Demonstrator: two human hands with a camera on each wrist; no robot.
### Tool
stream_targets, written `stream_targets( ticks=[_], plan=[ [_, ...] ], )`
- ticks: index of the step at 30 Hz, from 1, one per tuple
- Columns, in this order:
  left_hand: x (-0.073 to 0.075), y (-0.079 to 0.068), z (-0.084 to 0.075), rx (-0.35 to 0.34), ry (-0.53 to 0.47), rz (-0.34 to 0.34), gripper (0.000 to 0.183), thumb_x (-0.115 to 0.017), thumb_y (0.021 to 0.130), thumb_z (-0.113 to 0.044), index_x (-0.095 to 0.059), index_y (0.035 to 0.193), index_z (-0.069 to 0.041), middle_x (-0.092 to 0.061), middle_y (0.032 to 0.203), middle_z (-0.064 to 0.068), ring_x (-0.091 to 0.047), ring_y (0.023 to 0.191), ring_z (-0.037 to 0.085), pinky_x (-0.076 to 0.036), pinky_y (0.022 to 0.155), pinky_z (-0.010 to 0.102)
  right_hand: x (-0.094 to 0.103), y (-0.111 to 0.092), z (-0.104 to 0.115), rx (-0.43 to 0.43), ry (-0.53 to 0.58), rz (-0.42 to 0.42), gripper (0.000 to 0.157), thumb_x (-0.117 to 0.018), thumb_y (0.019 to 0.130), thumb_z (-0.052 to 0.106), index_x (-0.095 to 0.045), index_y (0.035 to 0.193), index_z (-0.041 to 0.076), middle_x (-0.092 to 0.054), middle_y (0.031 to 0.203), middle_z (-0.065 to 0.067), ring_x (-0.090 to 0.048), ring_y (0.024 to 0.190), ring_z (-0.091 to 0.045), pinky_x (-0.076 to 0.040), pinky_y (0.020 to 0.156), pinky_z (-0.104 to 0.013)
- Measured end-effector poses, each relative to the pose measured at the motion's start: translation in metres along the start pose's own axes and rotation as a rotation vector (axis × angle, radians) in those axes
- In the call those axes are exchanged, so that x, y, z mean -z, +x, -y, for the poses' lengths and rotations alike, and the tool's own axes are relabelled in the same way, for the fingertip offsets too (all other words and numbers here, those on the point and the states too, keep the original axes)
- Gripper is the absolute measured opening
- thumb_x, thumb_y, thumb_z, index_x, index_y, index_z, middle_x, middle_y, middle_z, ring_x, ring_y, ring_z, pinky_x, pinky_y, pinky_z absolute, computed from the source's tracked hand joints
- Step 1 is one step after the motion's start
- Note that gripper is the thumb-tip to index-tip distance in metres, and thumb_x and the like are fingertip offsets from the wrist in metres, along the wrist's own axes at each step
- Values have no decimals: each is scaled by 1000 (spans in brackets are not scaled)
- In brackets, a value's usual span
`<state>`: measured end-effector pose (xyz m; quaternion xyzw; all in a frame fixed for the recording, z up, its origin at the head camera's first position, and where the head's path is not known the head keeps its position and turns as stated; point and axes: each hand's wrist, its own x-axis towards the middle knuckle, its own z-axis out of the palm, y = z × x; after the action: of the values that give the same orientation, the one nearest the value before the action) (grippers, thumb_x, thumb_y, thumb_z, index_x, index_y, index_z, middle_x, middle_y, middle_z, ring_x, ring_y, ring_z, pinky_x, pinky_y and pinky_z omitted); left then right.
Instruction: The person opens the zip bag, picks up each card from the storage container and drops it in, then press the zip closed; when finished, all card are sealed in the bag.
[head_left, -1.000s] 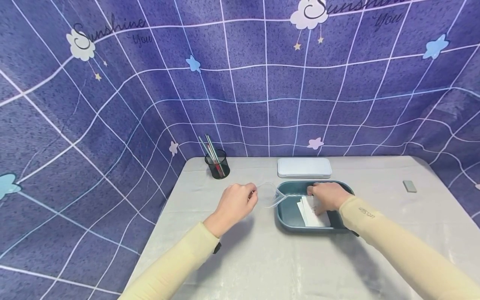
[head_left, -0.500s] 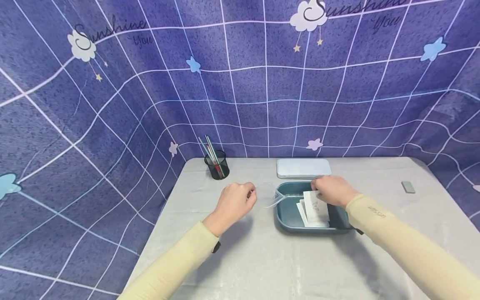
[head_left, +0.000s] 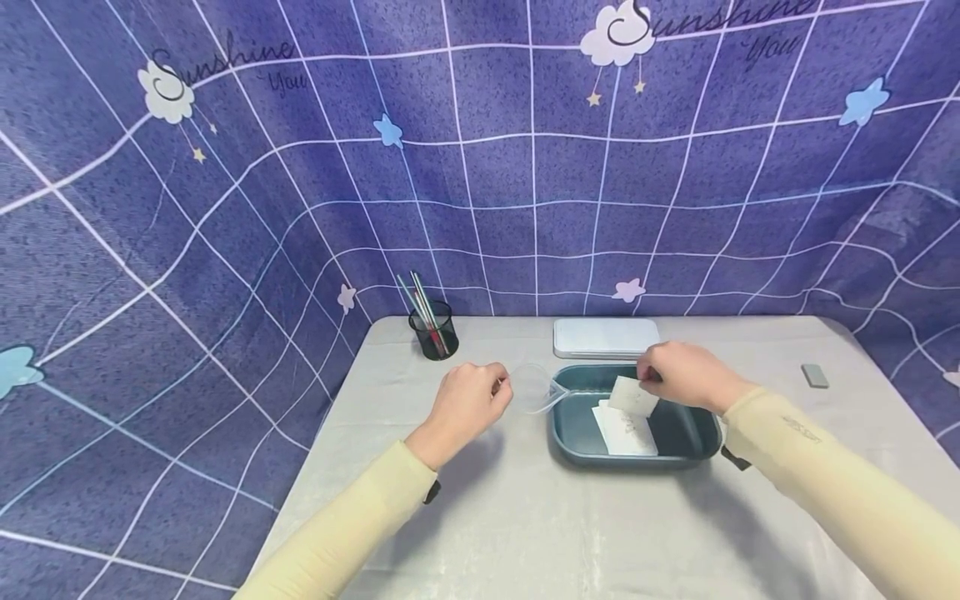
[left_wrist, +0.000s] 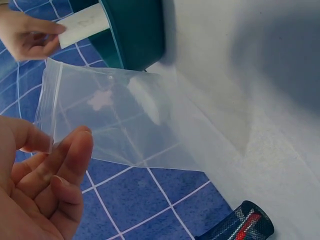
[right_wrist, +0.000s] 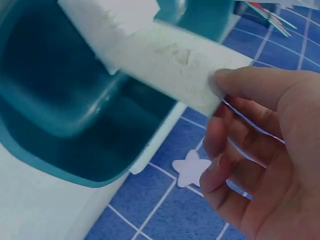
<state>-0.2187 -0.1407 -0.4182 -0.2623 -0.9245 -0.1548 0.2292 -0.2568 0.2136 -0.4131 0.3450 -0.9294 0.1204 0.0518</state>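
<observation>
Between thumb and fingertips my left hand [head_left: 467,408] pinches a clear zip bag [left_wrist: 125,120] by its zip edge, just left of the bin. The bag hangs flat and see-through in the left wrist view. My right hand [head_left: 693,377] pinches one white card [right_wrist: 175,62] with a faint drawing at its end, tilted over the teal bin [head_left: 622,461]. Inside the bin, more white cards [head_left: 627,437] lie in a loose stack; the held card overlaps them in the head view.
Behind the bin lies a flat white case [head_left: 606,337]. A black mesh pen holder [head_left: 437,340] with several thin sticks stands at the back left. A small grey block [head_left: 815,376] lies at the right. A blue patterned curtain [head_left: 480,183] hangs behind the table.
The right hand has risen from the card stack with one card, moving slightly right and tilting it away from the rest. The left hand and the bag have stayed nearly still.
</observation>
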Motion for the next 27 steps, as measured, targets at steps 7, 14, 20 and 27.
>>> stream_targets(
  ticks=[7,14,20,27],
  plan=[
    [-1,2,0,7,2,-2,11,-65,88,-12,-73,81,-14,-65,65,-7,-60,56,14,-50,56,36,18,-7,14,-26,35,-126,7,-77,85,9,-72,86,14,-67,84,7,-66,79,-19,-55,74,-47],
    [-1,4,1,15,-6,-8,10,-65,87,-12,-72,79,-15,-62,63,-9,-58,55,14,-48,54,35,37,-5,35,39,-2,-332,6,-74,86,13,-70,87,17,-63,85,7,-57,73,-13,-50,67,-38],
    [0,4,0,16,-13,-4,11,-65,87,-12,-73,80,-14,-61,62,-9,-55,54,13,-48,53,34,53,-1,64,110,-5,-496,8,-73,86,16,-69,91,20,-66,92,6,-60,77,-15,-51,67,-38],
    [-1,4,1,16,-13,-6,12,-65,88,-11,-75,82,-13,-62,63,-8,-55,54,13,-48,54,34,52,10,92,207,32,-527,5,-72,88,18,-68,91,18,-64,90,6,-58,78,-12,-51,67,-36]
  ],
)
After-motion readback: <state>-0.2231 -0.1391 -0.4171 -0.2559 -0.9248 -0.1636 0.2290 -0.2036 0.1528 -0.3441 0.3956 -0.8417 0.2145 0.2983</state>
